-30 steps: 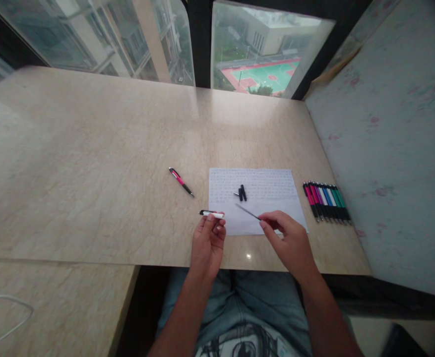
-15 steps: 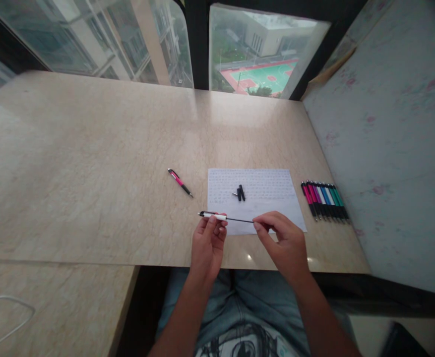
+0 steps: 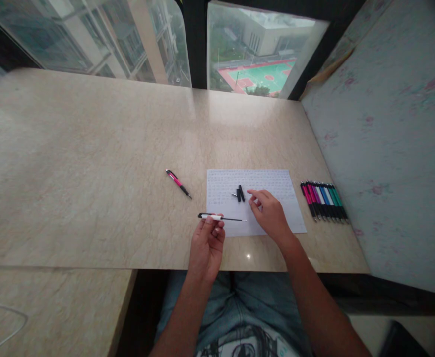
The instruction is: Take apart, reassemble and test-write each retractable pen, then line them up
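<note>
My left hand is closed on a white pen barrel with a black clip, held level above the near left edge of the paper. A thin dark refill sticks out of the barrel's right end, its pale tip showing. Over the lined sheet of paper, my right hand holds nothing, its fingers apart. Just left of its fingertips lie small black pen parts, one with a short metallic piece beside it.
A pink and black pen lies left of the paper. To the right, several pens in pink, purple, white, blue and green lie in a row beside the flowered wall. A white cable rests on the lower surface at left.
My right hand has let go of the refill and moved up toward the black parts. The refill now sits deeper in the barrel. My left hand has barely moved.
</note>
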A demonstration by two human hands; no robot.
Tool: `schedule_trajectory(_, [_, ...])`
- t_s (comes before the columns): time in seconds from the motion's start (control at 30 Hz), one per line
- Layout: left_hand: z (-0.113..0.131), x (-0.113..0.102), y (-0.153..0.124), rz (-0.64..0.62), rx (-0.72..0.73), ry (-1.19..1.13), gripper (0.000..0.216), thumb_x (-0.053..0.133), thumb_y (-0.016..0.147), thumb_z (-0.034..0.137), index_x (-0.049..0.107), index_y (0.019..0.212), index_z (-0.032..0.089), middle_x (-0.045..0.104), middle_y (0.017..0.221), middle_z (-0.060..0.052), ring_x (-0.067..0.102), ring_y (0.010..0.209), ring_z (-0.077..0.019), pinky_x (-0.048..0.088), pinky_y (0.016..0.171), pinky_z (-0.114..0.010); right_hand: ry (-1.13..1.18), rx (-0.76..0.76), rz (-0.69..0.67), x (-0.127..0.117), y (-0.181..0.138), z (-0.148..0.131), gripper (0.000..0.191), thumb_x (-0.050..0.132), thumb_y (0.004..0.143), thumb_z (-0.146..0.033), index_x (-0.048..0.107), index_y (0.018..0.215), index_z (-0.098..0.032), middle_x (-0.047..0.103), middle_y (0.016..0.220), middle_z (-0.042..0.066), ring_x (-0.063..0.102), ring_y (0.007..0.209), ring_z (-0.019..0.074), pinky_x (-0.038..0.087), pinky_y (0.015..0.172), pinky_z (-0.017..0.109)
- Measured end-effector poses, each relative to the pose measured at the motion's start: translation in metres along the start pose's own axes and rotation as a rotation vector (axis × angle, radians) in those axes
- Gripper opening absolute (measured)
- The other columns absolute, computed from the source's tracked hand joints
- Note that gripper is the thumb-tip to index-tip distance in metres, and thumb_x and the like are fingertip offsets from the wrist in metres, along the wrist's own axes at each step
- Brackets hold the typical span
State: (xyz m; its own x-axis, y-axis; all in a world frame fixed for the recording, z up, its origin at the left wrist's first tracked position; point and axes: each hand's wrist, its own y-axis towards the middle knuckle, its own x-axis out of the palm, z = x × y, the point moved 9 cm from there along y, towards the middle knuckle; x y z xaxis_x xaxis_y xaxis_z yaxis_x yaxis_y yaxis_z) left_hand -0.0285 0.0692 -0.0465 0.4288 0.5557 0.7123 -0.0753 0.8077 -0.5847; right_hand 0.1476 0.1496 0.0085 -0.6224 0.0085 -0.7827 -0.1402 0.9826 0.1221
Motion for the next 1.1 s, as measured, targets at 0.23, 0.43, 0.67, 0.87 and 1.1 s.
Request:
schedule_trajectory(0.23, [0.001,-0.002,0.000,0.016,-0.004,0.004,0.006,0.070,0.083,0.015,0.069,0.086,0.010,0.072,0.085,-0.006,0.066,0.068,-0.0068,0.053,0.058,-0.011,-0.169,-0.030,-0.091,0.015,0.018,-0.001,0.032,0.054,0.087,-0.015,0.069,0.114,-0.020,0.066,0.095,0.009,0.061,0.090,0.0216,0.047,0.082,0.033])
schedule_trajectory(0.43, [0.004,-0.003,0.000,0.013,0.018,0.003,0.007,0.071,0.082,0.015,0.069,0.086,0.009,0.072,0.085,-0.007,0.067,0.068,-0.0077,0.054,0.058,-0.012,-0.068,-0.010,-0.005,0.004,0.016,-0.001,0.017,0.058,0.083,-0.014,0.069,0.095,-0.018,0.068,0.091,0.008,0.062,0.081,0.0194,0.049,0.077,0.033])
schedule_trajectory(0.67, [0.008,-0.002,0.000,0.028,0.066,0.024,0.008,0.073,0.080,0.015,0.070,0.085,0.010,0.072,0.084,-0.006,0.067,0.068,-0.0076,0.053,0.058,-0.012,0.549,0.170,0.099,-0.015,-0.023,-0.009,0.010,0.067,0.082,-0.030,0.066,0.083,-0.020,0.071,0.081,0.004,0.065,0.072,0.0174,0.054,0.066,0.031])
schedule_trajectory(0.87, [0.008,-0.002,-0.001,0.047,0.081,0.027,0.008,0.074,0.079,0.016,0.070,0.084,0.011,0.073,0.083,-0.005,0.067,0.068,-0.0074,0.053,0.059,-0.012,0.754,0.176,0.134,-0.027,-0.043,-0.025,0.009,0.072,0.080,-0.029,0.067,0.084,-0.022,0.071,0.081,0.004,0.067,0.077,0.0178,0.058,0.072,0.033])
schedule_trajectory(1.1, [0.008,0.003,-0.003,0.022,0.091,0.051,0.009,0.074,0.079,0.016,0.070,0.085,0.011,0.073,0.085,-0.006,0.067,0.069,-0.0073,0.053,0.060,-0.012,0.735,0.129,0.091,-0.027,-0.040,-0.034,0.005,0.069,0.082,-0.027,0.066,0.083,-0.022,0.070,0.081,0.003,0.066,0.078,0.0176,0.057,0.072,0.032])
